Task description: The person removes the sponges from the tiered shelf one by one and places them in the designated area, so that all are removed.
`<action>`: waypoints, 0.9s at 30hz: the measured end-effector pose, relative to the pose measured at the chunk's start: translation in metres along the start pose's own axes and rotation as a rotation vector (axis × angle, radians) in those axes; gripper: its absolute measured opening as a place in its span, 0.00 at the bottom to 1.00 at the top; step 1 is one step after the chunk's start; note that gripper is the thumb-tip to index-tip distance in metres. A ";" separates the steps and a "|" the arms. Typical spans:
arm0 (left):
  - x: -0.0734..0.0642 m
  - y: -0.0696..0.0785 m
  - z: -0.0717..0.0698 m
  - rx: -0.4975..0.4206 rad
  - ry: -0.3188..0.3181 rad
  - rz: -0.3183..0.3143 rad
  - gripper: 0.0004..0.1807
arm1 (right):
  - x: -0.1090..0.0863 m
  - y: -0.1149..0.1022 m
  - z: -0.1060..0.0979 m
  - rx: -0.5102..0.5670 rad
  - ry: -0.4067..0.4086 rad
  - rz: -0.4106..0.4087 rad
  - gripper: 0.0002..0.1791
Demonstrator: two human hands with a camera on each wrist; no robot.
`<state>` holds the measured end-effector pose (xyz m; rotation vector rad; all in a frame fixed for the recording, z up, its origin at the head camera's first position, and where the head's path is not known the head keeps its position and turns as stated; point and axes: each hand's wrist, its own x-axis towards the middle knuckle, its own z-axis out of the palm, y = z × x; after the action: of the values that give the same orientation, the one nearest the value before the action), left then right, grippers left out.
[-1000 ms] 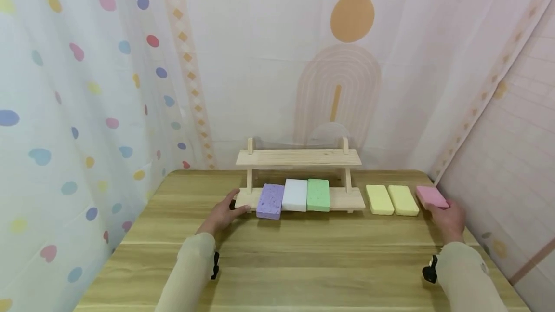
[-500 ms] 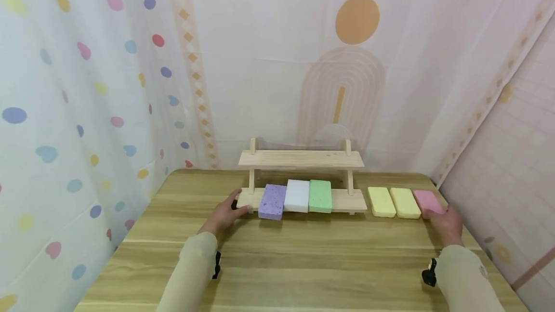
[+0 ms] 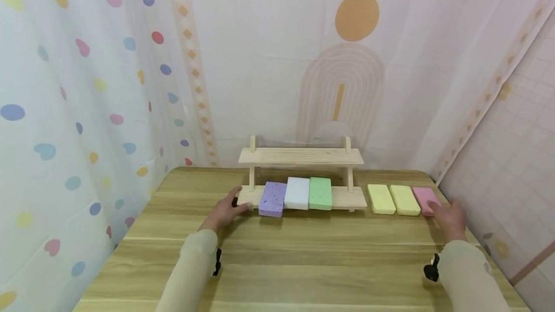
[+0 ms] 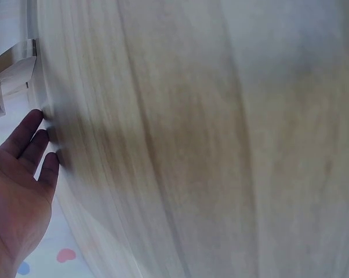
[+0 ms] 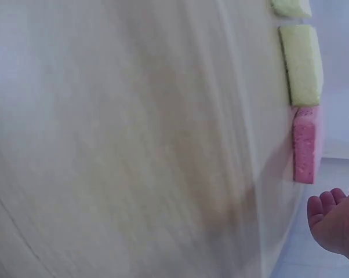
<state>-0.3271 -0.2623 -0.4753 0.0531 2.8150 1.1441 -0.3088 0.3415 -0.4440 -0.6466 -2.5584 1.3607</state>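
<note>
My left hand [image 3: 223, 211] rests at the left end of a two-tier wooden shelf [image 3: 344, 199], its thumb by the lower board's front edge. In the left wrist view, several loosely extended fingers reach toward the tabletop. A purple sponge [image 3: 272, 199], a white sponge [image 3: 297, 193] and a green sponge [image 3: 320, 193] lie side by side on the lower board. My right hand [image 3: 450, 218] is over the near right side of a pink sponge [image 3: 421, 195]. In the right wrist view, its fingers are loosely bent and apart from the pink sponge [image 5: 305, 147].
Two yellow sponges, the left one [image 3: 381, 200] and the right one [image 3: 405, 200], lie on the wooden table [image 3: 303, 264] between the shelf and the pink sponge. The upper board [image 3: 301, 155] stands above and behind. Patterned curtains [image 3: 256, 71] hang around the table.
My right hand has set the pink sponge down beside the right yellow one and loosened from it. The left hand has stayed at the shelf's end. The head view has shifted slightly.
</note>
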 end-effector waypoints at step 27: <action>0.003 -0.001 0.001 0.006 -0.005 0.009 0.50 | -0.055 -0.081 0.097 0.169 0.145 -0.217 0.41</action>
<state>-0.3298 -0.2624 -0.4771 0.0685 2.8167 1.1358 -0.3175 0.2045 -0.4297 -0.4087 -2.2934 1.3819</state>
